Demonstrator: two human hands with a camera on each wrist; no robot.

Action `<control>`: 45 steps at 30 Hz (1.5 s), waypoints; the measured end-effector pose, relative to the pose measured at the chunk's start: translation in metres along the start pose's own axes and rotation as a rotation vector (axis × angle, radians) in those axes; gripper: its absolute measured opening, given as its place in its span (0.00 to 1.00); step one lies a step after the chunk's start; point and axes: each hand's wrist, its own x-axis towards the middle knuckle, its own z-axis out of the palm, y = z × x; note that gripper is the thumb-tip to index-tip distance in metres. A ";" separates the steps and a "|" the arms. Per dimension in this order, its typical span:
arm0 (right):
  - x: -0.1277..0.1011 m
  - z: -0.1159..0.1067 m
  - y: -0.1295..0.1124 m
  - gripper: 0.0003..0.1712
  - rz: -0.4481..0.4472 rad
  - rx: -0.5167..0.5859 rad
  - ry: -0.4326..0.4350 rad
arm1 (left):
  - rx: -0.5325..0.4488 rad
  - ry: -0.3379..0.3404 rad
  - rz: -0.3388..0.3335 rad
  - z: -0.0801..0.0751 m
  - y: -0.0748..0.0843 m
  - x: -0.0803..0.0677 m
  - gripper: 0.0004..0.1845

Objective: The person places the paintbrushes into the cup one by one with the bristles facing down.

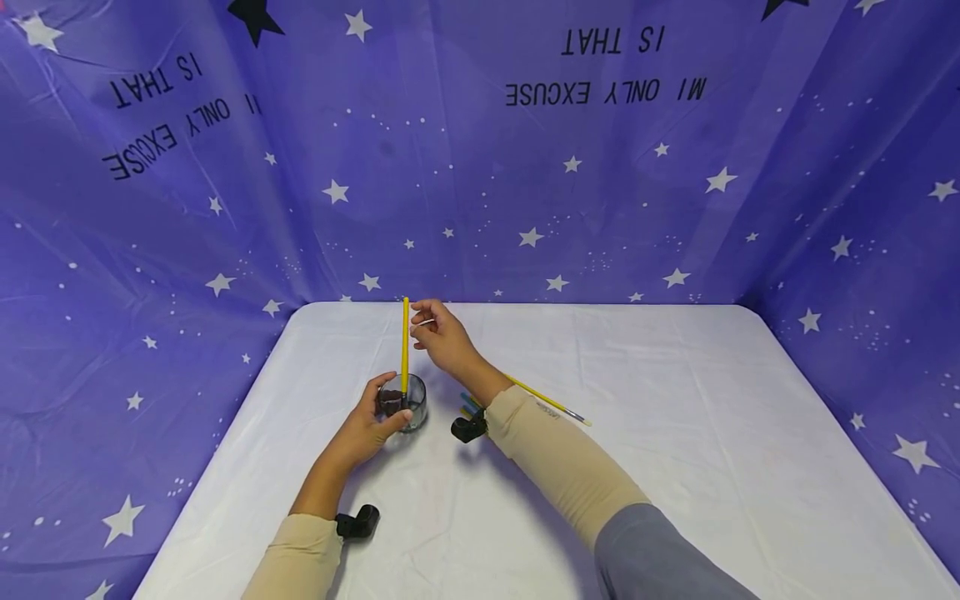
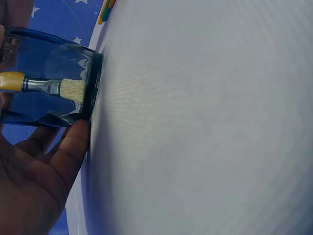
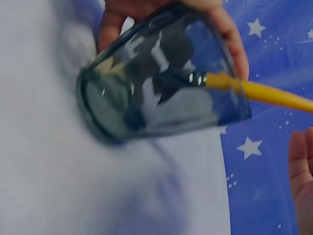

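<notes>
Near the counter's [image 1: 675,433] far left, the left hand [image 1: 367,429] grips the glass [image 1: 405,404] firmly; the right hand [image 1: 442,333], fingers loose beside the upright brush [image 1: 405,346], should steady it gently.

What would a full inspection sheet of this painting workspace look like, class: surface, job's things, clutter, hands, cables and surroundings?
Surface: table under a white cloth, creased.
Job's things: dark glass cup standing on the cloth; yellow-handled brush upright in it, bristles down at the bottom.
Clutter: a second yellow brush lying beyond the right forearm; blue and yellow handles partly hidden by that arm.
Hands: left hand has its grip round the cup; right hand sits by the brush top, fingers loose, apparently not touching it.
Cables: nothing seen; black camera mounts on the wrists.
Surroundings: purple star-printed backdrop with upside-down lettering on three sides.
</notes>
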 end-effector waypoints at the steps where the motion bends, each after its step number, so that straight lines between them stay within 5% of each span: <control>1: -0.001 -0.002 0.002 0.17 0.004 -0.025 -0.008 | 0.001 0.004 0.001 0.000 -0.005 0.002 0.41; 7: -0.004 -0.025 0.012 0.14 0.055 -0.150 -0.075 | 0.026 0.019 0.021 0.001 -0.025 0.010 0.41; 26: -0.018 -0.118 0.042 0.17 0.212 -0.431 -0.259 | 0.036 0.011 0.015 0.000 -0.029 0.010 0.42; 31: -0.021 -0.131 0.041 0.18 0.264 -0.502 -0.343 | 0.037 0.006 0.019 0.000 -0.027 0.010 0.41; 38: -0.024 -0.139 0.034 0.15 0.259 -0.747 -0.476 | 0.021 0.004 0.020 -0.001 -0.026 0.010 0.43; 45: -0.027 -0.141 0.031 0.16 0.294 -0.781 -0.560 | 0.043 0.005 0.019 -0.001 -0.029 0.011 0.41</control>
